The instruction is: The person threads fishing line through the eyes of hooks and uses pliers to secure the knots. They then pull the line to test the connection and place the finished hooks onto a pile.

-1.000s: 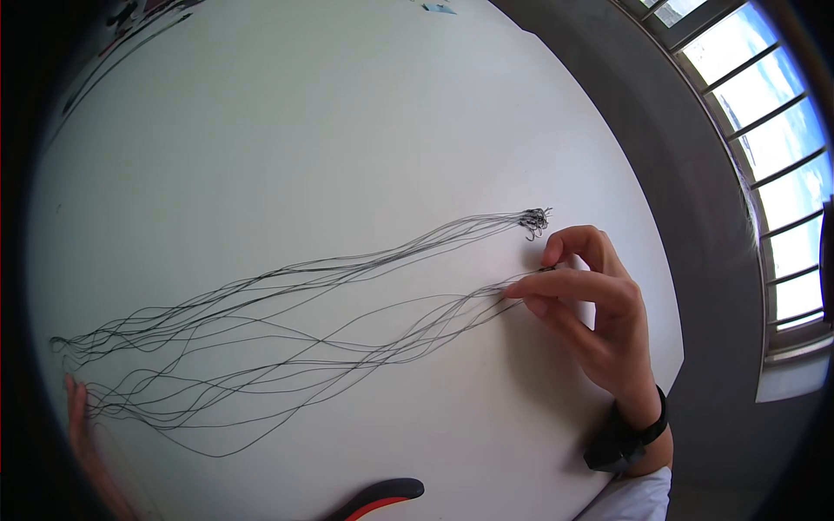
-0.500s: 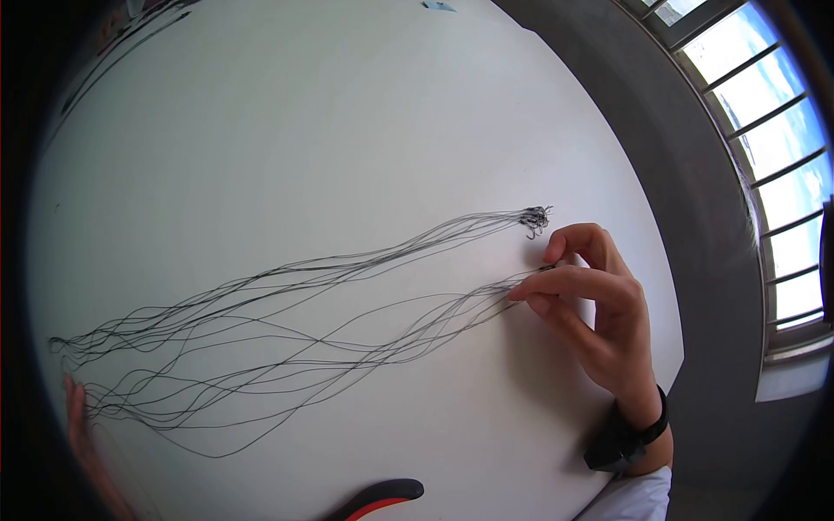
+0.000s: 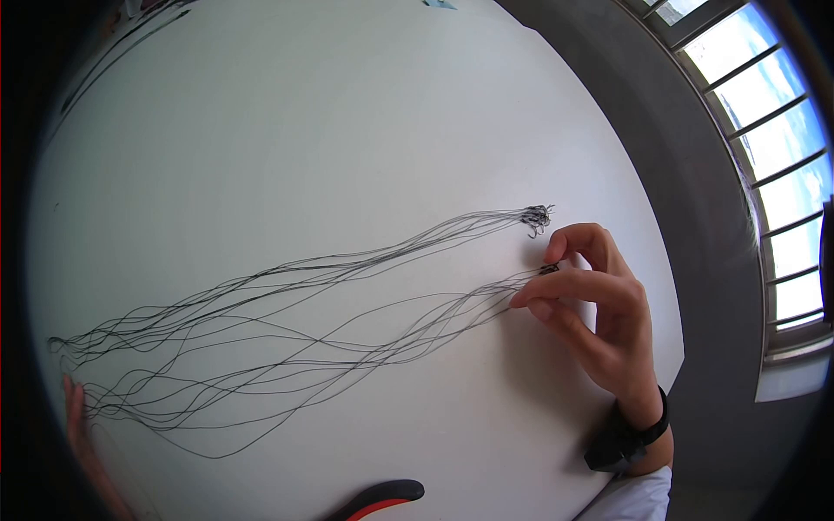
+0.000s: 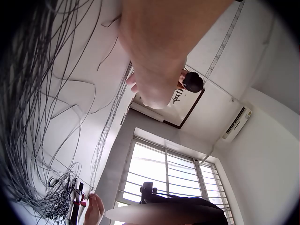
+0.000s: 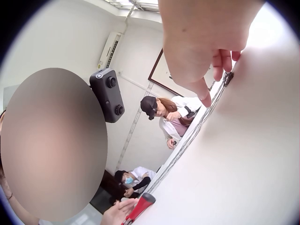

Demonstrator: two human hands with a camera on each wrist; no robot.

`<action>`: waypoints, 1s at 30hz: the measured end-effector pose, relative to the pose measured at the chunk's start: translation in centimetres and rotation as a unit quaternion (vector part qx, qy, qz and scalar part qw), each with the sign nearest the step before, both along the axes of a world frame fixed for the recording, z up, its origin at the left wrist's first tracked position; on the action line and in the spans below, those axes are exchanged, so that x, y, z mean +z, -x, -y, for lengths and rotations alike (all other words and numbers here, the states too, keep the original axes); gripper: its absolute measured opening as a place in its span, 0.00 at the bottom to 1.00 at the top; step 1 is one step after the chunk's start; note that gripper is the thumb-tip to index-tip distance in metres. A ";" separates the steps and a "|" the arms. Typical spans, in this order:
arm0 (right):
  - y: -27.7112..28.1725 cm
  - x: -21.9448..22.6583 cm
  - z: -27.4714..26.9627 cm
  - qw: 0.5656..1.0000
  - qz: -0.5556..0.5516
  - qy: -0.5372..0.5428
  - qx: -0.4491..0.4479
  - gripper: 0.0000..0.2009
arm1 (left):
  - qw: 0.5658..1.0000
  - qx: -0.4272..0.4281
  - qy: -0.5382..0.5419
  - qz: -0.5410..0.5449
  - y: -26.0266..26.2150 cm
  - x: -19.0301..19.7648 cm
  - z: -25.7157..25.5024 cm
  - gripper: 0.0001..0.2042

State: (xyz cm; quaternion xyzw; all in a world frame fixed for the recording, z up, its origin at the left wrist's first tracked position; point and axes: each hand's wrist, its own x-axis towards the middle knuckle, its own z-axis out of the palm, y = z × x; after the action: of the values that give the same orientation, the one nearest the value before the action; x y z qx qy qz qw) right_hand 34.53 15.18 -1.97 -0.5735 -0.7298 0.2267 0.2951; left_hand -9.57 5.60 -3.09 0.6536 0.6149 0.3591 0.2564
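Two long bundles of thin dark wires lie across the white table. The far wire bundle point(image 3: 347, 263) ends at its right in a cluster of small hooks point(image 3: 537, 220). My right hand point(image 3: 599, 304) pinches the near wire bundle point(image 3: 373, 358) by its right end, thumb and index finger together at the wires. Another fingertip is bent close to this bundle's dark end cluster point(image 3: 549, 269), partly covered by the hand. At the far left my left hand point(image 3: 78, 412) rests by the near bundle's other end, its visible fingers straight along the table.
A black and red handle point(image 3: 382, 495) lies at the near table edge. In the left wrist view a dense wire tangle point(image 4: 28, 140) fills the left. More dark strands point(image 3: 130, 52) lie at the far left. A barred window point(image 3: 764, 148) is beyond the table, and people point(image 5: 176, 117) sit opposite.
My right hand has shifted slightly right, and more of the dark end cluster shows between its fingers. The left hand and far bundle have hardly moved.
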 end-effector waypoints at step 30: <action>6.1 1.0 2.0 0.987 -0.016 -0.106 0.116 0.03 | 0.994 0.025 -0.103 -0.013 0.5 0.5 0.0 0.04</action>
State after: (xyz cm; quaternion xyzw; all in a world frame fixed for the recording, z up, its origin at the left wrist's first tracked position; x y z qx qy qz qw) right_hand 28.41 13.18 -1.00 -0.4470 -0.8062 0.1898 0.3379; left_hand -10.11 5.57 -2.55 0.6658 0.5942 0.4179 0.1705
